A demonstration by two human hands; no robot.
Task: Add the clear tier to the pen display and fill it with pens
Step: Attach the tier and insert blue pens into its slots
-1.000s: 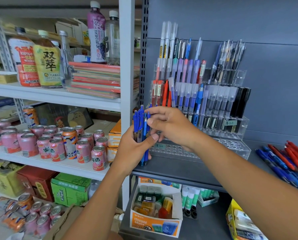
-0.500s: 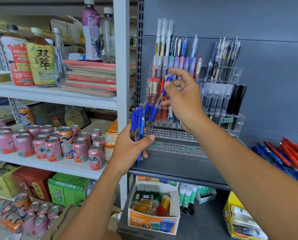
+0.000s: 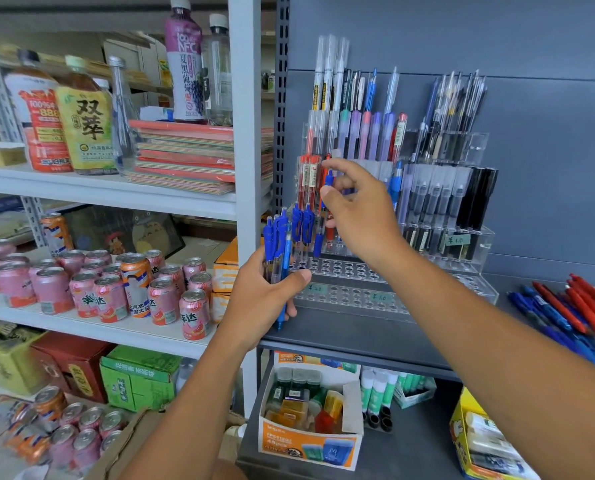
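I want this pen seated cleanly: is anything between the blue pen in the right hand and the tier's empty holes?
Nothing visible. The pen pinched by the right hand slants down toward open holes in the clear tier; two blue pens stand just left of it.

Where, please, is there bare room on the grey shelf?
The bare strip of grey shelf before the clear tier, between the left hand and the loose pens. The shelf's right end and upper tiers are crowded.

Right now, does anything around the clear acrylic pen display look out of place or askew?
Yes: loose red and blue pens lie in a heap on the dark grey shelf, right of the clear acrylic pen display, not standing in its holes. Nothing looks spilled or broken.
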